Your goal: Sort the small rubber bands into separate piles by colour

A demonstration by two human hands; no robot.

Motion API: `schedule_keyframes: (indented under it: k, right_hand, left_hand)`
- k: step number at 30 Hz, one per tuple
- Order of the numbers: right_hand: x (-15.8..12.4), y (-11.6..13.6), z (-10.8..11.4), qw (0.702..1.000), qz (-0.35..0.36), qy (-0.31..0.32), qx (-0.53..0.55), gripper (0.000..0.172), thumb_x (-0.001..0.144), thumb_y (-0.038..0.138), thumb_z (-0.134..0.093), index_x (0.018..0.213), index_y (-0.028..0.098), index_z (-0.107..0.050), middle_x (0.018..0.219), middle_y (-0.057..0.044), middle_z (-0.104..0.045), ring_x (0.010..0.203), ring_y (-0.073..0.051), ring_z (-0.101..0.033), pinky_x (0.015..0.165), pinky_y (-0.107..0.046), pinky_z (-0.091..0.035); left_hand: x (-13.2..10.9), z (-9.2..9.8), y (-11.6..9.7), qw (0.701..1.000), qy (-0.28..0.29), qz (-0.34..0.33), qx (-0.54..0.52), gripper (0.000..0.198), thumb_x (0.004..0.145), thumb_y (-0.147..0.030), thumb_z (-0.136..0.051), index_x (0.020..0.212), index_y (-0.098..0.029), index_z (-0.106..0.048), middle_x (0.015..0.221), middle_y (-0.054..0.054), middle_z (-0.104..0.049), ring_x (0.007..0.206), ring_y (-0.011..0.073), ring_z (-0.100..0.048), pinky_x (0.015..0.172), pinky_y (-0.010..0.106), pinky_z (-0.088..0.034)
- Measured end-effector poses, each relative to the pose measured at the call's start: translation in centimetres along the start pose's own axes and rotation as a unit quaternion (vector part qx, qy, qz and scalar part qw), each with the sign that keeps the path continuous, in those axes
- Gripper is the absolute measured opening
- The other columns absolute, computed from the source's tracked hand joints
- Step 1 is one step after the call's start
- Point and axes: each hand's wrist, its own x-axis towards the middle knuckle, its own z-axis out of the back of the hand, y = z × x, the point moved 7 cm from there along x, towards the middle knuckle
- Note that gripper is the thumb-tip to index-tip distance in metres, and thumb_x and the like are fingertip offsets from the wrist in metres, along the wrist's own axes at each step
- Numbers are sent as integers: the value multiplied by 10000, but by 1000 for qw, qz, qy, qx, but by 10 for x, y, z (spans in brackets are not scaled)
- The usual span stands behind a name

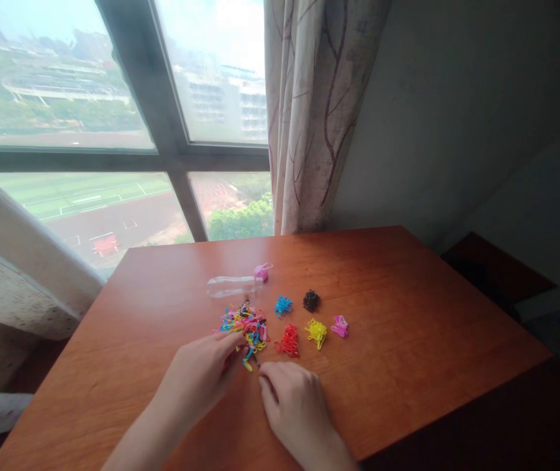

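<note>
A mixed heap of small coloured rubber bands (pixel 245 323) lies on the wooden table. My left hand (pixel 210 362) is at its near edge, fingers bent together and thumb below; what they hold, if anything, is hidden. My right hand (pixel 294 391) is just in front of the heap, its thumb and forefinger pinched at the end of a small black rubber band (pixel 257 362). Right of the heap are single-colour piles: blue bands (pixel 283 305), black bands (pixel 311 300), red bands (pixel 288 341), yellow bands (pixel 316 332) and a few pink bands (pixel 339 326).
Behind the heap a clear plastic bottle (pixel 233 286) lies on its side, with a pink cap (pixel 261 272) by its mouth. The brown table (pixel 407 314) reaches to a window and a patterned curtain (pixel 304 118). Another curtain hangs at the left.
</note>
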Motion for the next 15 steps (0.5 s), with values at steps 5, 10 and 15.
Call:
schedule_keyframes:
  k: [5,10,15]
  right_hand:
    - [7,5,-2,1000,-12,11,-18,121,890,137,-556,873,254,-582,793,37,-676,715,-157,-616,615,-276,-282]
    - [15,10,-6,999,-23,5,-34,81,872,189,-630,876,249,-576,782,34,-679,714,-163,-620,604,-266,-281]
    - [16,12,-10,999,-14,-9,-43,99,895,157,-571,845,243,-570,760,25,-670,696,-157,-609,593,-262,-270]
  left_hand:
    - [-18,-13,10,998,-31,6,-59,242,948,-237,-419,920,-236,-659,822,14,-728,691,165,-684,609,230,-452]
    - [-26,-20,13,994,-51,0,-101,221,954,-262,-431,926,-233,-648,801,10,-719,675,150,-673,619,218,-472]
    - [-28,-22,12,992,-61,-7,-115,230,961,-280,-427,915,-231,-648,813,17,-725,693,153,-681,645,222,-492]
